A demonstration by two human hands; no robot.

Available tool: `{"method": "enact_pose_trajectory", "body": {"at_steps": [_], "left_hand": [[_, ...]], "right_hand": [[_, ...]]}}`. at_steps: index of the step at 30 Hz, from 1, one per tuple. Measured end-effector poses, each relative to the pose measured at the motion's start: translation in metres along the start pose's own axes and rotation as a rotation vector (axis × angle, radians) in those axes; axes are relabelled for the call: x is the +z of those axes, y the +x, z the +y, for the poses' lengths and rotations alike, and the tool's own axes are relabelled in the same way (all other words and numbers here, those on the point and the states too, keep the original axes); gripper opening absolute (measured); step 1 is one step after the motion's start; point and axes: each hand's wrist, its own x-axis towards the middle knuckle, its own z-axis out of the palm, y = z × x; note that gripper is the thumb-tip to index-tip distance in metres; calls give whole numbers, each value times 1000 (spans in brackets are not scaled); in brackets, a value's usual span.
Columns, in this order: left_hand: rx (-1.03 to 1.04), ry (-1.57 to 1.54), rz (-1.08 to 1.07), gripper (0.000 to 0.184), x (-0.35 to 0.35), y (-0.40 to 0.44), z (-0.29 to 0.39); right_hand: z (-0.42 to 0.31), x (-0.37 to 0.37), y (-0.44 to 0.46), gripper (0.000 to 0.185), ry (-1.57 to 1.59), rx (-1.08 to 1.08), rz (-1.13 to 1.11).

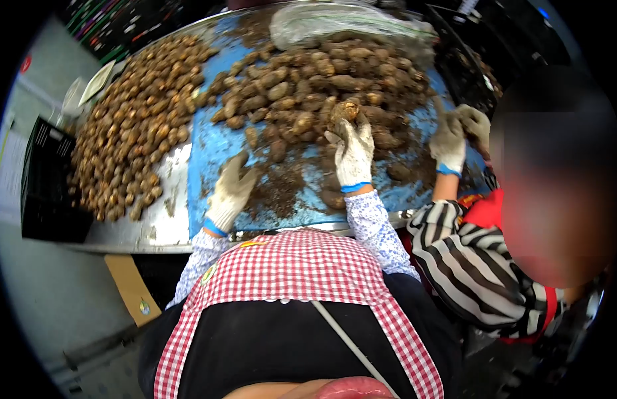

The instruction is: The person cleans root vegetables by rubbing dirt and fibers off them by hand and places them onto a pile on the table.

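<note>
Head view. Root [347, 112]: one, at the fingertips of the right hand [354, 151], clamped between thumb and fingers; cut or scraped end pale tan, remainder brown and rough. It stands in front of the large pile [302, 83], well apart from the left hand [232, 189].

Left hand: on the near side of the blue sheet [212, 143], fingers loosely spread, beside scattered soil [278, 189]. The two hands are well apart. Both wear knitted gloves, off-white, blue-edged at the wrist, soiled at the fingers.

Large pile: dark, oblong to rounded roots, earth-crusted, heaped on the blue sheet beyond the hands. Small pile [135, 123]: rounder, smaller roots, brown with lighter ends, spread to the left. Blue sheet: smooth, smeared with dirt, laid over a table [152, 231] of shiny metal.

Black crate [47, 189]: rigid, straight-walled, at the table's left end. Plastic bag [348, 25]: clear, crumpled, behind the large pile.

Apron [288, 266]: red-and-white checked cloth, above patterned blue-and-white sleeves [381, 223]. At right, a co-worker in a black-and-white striped sleeve [478, 272]; the co-worker's gloved hands [448, 143] are close together near the large pile's right edge; what they hold cannot be told.
</note>
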Motion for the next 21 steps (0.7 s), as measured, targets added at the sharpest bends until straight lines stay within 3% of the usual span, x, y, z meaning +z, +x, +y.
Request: {"method": "enact_pose_trajectory", "body": {"at_steps": [4, 8, 11, 13, 16, 17, 19, 20, 21], "left_hand": [[-28, -44, -147, 37, -6, -3, 7], [-33, -98, -227, 34, -2, -4, 8], [-38, -174, -219, 34, 8, -2, -9], [-53, -141, -225, 34, 7, -5, -7], [-25, -106, -218, 34, 7, -3, -6], [-12, -120, -212, 34, 8, -1, -14], [-22, -149, -198, 33, 7, 0, -13], [-28, -181, -191, 33, 5, 0, -10], [-38, -213, -183, 32, 3, -1, -7]], "right_hand": [[-13, -16, 19, 48, 73, -77, 202], [-26, -29, 27, 54, 129, -143, 292], [-20, -47, 27, 56, 26, -248, 216], [-34, -33, 20, 56, 153, -145, 288], [-25, -40, 28, 57, 292, -56, 227], [-23, -40, 32, 47, 371, 35, 316], [-33, -49, 47, 34, -194, -227, 54], [-57, -51, 72, 37, 357, 80, -86], [-82, -59, 111, 29, 354, -97, -209]]}}
